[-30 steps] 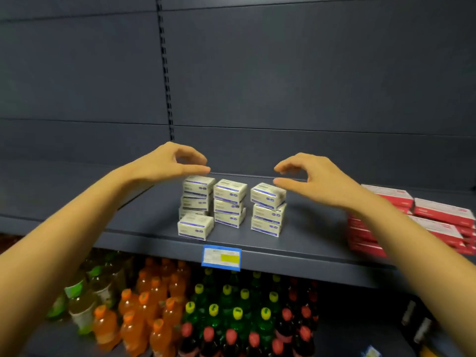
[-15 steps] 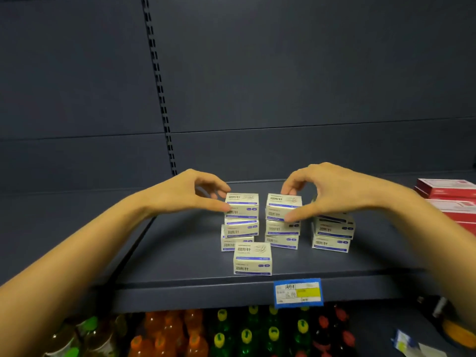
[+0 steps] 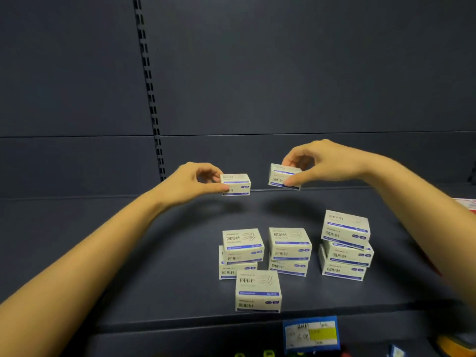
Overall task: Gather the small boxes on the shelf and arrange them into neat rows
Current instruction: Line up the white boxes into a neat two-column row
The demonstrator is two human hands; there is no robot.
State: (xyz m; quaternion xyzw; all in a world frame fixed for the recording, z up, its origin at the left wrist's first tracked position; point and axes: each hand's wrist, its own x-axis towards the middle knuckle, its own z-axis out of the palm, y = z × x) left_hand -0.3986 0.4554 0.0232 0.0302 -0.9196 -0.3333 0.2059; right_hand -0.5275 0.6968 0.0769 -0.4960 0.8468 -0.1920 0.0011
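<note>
Both hands, left [image 3: 192,185] and right [image 3: 319,163], each pinch one paper-clip box [image 3: 235,184] [image 3: 279,176] above the shelf [image 3: 159,266] stacks [image 3: 289,249].

My left hand [image 3: 190,184] and right hand [image 3: 327,161] are both bare. Back from each grip, my left forearm [image 3: 90,253] and right forearm [image 3: 425,202] are bare too, slim and smooth, as far as I can see them. My fingernails are too blurred to make out.
</note>
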